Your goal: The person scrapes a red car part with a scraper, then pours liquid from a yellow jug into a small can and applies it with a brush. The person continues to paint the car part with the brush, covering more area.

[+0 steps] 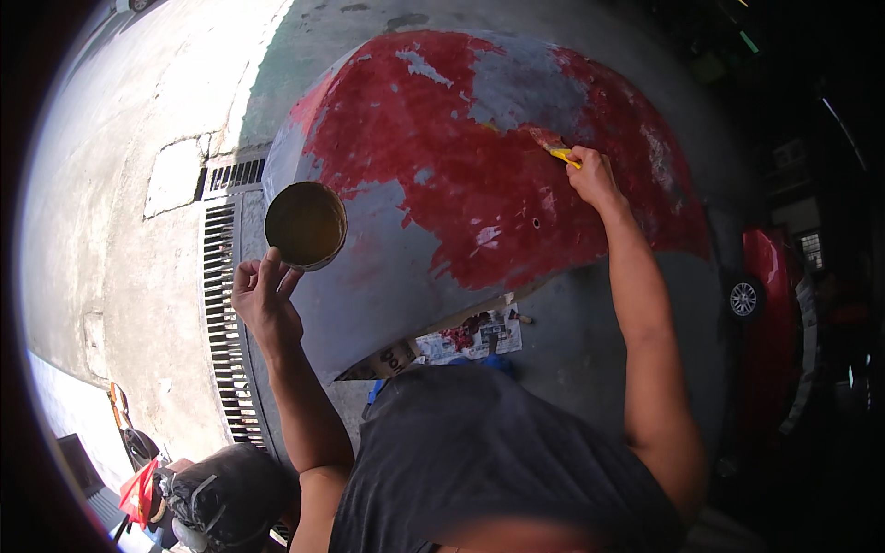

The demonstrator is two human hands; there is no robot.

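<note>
A large curved panel shaped like a car hood (pixel 442 175) lies before me, patchy with wet-looking red over bare grey. My right hand (pixel 595 177) is closed round the yellow handle of a paintbrush (pixel 560 154); its bristles touch the panel right of the middle, near a grey patch. Over the panel's left edge, my left hand (pixel 267 300) grips a round tin (pixel 306 226) by its rim and side. The tin's mouth faces me, and its inside is a dull brownish yellow.
Under the panel's near edge lie red-stained papers (pixel 475 336) on the floor. A slotted drain grate (pixel 226 323) runs along the left. A black bag (pixel 230 498) sits at the lower left. A red car (pixel 770 313) stands at the right.
</note>
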